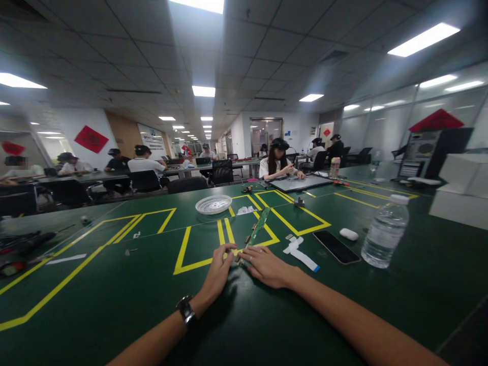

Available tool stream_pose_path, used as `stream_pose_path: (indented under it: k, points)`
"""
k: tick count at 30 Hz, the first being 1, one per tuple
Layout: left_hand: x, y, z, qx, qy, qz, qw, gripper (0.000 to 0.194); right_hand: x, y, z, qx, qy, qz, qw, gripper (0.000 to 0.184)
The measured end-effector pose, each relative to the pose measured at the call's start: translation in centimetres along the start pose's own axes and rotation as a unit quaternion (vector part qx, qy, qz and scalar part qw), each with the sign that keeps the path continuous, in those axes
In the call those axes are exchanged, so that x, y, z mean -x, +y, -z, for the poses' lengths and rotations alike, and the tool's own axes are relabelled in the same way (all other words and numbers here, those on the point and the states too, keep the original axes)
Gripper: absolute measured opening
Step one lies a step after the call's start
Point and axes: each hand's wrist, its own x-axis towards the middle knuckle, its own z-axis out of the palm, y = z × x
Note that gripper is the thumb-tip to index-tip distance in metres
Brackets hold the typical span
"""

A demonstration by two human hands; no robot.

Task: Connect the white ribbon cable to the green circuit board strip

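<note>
While my right hand (269, 265) curls over the near end of a long, narrow green circuit board (261, 222), my left hand (218, 267) (a dark-strapped watch (186, 311) circles its wrist) bends just beside it; I cannot tell whether either grips. The board slants away over yellow tape (183, 249) on the green table (145, 295). To its right lie a white, blue-tipped ribbon cable (304, 257) and black phone (336, 247); farther off sits a round white plastic basket (213, 205).
</note>
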Motion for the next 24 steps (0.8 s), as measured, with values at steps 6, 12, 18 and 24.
stream_pose_path:
  k: [6,12,18,24]
  points:
    - [-0.1,0.2,0.4,-0.001,0.035,0.029,0.999,0.031,0.1,-2.7,1.4,-0.137,0.033,0.02,0.99,0.036]
    - [-0.4,-0.6,0.2,-0.015,0.035,0.076,0.996,0.029,0.2,-3.2,0.1,0.002,0.054,-0.056,0.997,0.038]
    - [-0.3,-0.6,0.0,-0.03,0.018,0.089,0.995,0.031,0.1,-3.8,0.5,0.001,0.041,-0.072,0.997,0.033]
    - [-0.5,-1.1,-0.2,-0.02,0.01,0.073,0.997,0.028,-0.3,-5.1,-0.7,0.046,0.058,-0.145,0.987,0.051]
